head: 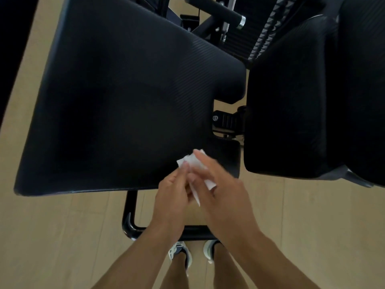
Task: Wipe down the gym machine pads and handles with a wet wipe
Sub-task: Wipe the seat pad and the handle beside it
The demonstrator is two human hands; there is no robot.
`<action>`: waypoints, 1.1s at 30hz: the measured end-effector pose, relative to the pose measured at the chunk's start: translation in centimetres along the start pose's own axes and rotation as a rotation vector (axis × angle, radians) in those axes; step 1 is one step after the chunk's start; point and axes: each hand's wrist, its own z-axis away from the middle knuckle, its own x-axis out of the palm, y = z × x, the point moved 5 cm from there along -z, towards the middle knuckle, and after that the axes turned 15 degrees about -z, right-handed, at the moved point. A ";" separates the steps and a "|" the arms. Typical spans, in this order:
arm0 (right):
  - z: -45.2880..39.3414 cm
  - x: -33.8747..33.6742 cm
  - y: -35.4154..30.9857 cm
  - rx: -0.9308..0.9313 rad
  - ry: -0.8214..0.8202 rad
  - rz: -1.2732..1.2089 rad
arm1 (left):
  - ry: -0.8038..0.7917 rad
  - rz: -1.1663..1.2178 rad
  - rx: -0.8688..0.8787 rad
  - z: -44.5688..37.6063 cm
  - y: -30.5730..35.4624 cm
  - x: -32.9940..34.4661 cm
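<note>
A white wet wipe (pixel 192 161) is bunched between both hands, just above the near right corner of the large black seat pad (pixel 125 101). My left hand (pixel 173 195) pinches the wipe from the left. My right hand (pixel 220 190) holds it from the right, fingers stretched over the top. A second black pad (pixel 291 101) stands to the right. A black padded handle bar (pixel 218 9) with a metal end cap lies at the top behind the seat.
The machine's black tubular base frame (pixel 130 215) runs under the seat edge, close to my shoes (pixel 180 253). A black adjuster bracket (pixel 227 119) sits in the gap between the pads. A ribbed black footplate (pixel 250 34) is at the back. Light wood floor (pixel 52 236) surrounds the machine.
</note>
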 end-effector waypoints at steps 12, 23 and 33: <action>-1.3 -1.7 3.9 0.473 -0.037 -0.611 | -0.079 0.052 -0.045 -0.4 0.2 0.2; -13.7 -2.2 -0.4 -0.048 0.472 -0.337 | 0.403 -0.937 0.695 -4.7 5.3 -5.2; -17.2 5.1 2.4 -0.539 -0.189 0.520 | 0.649 -1.576 0.881 -8.2 6.2 -6.0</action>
